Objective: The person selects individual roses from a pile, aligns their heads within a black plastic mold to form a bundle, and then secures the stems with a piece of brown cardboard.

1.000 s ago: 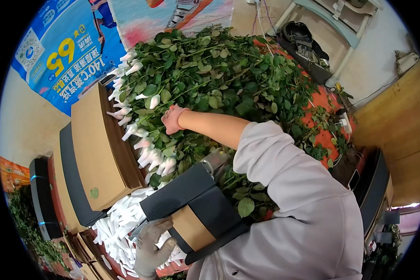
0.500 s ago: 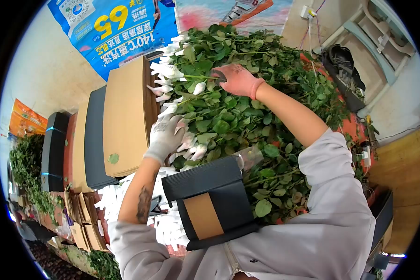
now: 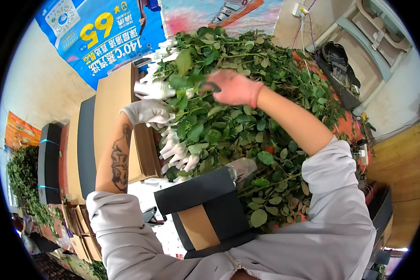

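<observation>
My right hand (image 3: 234,88), in a pink glove, is closed on a leafy rose stem (image 3: 186,82) above the flower pile. A dark patch or small dark object shows at its fingertips; I cannot tell which. Left of it, a white-netted bud (image 3: 155,90) points toward the cardboard and is blurred. My left hand (image 3: 149,113), in a pale grey glove, is beside the row of bud heads, fingers stretched toward them and partly smeared. Below it lie more white-sleeved buds (image 3: 176,151). The rose stems and leaves (image 3: 247,135) form a thick heap.
Tall cardboard sheets (image 3: 112,98) stand at my left. A black box with a brown band (image 3: 203,214) lies against my body. White sleeves (image 3: 140,191) are scattered beside it. Dark boards (image 3: 49,163) stand farther left; a chair (image 3: 364,42) is at the far right.
My left hand has moved up and left, away from the lower buds toward the cardboard edge. My right hand has shifted slightly downward with the stem, and the camera view has turned a little.
</observation>
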`<state>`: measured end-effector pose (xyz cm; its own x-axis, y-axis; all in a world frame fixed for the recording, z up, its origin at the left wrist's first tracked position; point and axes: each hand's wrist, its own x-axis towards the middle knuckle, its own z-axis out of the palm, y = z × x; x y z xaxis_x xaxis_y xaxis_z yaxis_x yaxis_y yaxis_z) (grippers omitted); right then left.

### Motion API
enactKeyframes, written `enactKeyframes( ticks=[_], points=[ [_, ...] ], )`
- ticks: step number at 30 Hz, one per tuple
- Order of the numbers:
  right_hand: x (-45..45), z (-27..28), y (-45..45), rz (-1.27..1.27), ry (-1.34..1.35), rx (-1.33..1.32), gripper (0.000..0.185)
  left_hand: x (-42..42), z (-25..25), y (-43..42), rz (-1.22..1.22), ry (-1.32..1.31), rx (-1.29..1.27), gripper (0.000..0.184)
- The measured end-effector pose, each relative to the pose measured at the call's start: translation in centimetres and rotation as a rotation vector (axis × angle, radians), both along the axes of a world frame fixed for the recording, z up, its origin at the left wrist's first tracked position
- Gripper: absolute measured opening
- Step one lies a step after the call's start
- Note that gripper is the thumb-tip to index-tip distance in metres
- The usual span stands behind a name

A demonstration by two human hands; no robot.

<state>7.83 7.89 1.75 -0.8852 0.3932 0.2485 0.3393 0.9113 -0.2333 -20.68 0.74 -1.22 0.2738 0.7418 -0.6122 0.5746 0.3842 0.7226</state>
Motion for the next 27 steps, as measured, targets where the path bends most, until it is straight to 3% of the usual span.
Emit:
enactKeyframes(
  ticks=[2,4,6,8,10,11,12,14,16,17,18,21,23,27],
  points=[
    [-1.3,0.3,-1.2,0.033,-0.144,-0.279,0.042,-1.4,-0.5,-0.3,-0.029,-0.210,0.088,0.026],
    [-2.1,-1.0,-1.5,0.001,-0.253,-0.196,0.046,-2.1,-0.5,-1.3,0.015,-0.444,0.043,0.027],
    [-2.2,-2.6,-1.9,-0.014,-0.192,-0.095,0.044,-1.8,-0.5,-2.3,0.133,-0.760,-0.124,0.031],
    [-2.3,-2.7,-2.0,-0.034,-0.139,0.005,0.042,-0.7,-0.3,-3.8,0.238,-0.750,-0.115,0.035],
    [-2.3,-2.1,-1.9,-0.174,-0.157,0.062,0.039,1.0,0.8,-5.7,0.507,-1.027,-0.074,0.041],
    [-2.1,-0.2,-2.4,-0.196,-0.166,0.036,0.035,1.0,-0.8,-6.3,0.618,-1.311,-0.033,0.048],
    [-2.2,0.2,-1.6,-0.253,-0.171,-0.094,0.035,0.4,-2.5,-6.1,0.454,-1.343,0.084,0.044],
    [-1.6,0.6,-1.5,-0.317,-0.054,-0.053,0.035,1.2,-4.7,-5.6,0.729,-0.692,0.296,0.043],
    [-1.3,-0.1,-0.9,-0.302,-0.009,0.028,0.035,2.5,-6.4,-7.1,0.057,0.427,0.595,0.034],
    [-1.1,-0.3,-0.8,-0.285,0.031,0.108,0.035,4.4,-5.5,-7.7,-0.115,0.614,0.411,0.036],
    [-0.9,-0.7,-1.0,-0.285,0.021,0.107,0.035,3.7,-9.1,-7.2,-0.085,0.601,0.424,0.041],
    [-0.5,-0.6,-1.7,-0.320,-0.031,0.202,0.038,6.5,-6.5,-8.3,0.030,0.631,0.425,0.046],
    [-0.3,0.0,-1.7,-0.298,-0.160,-0.004,0.043,8.5,-4.2,-8.5,-0.400,0.906,0.610,0.048],
    [0.3,-1.0,-1.7,-0.297,-0.153,0.053,0.046,10.0,-5.2,-8.3,-0.458,0.828,0.407,0.040]
  ],
)
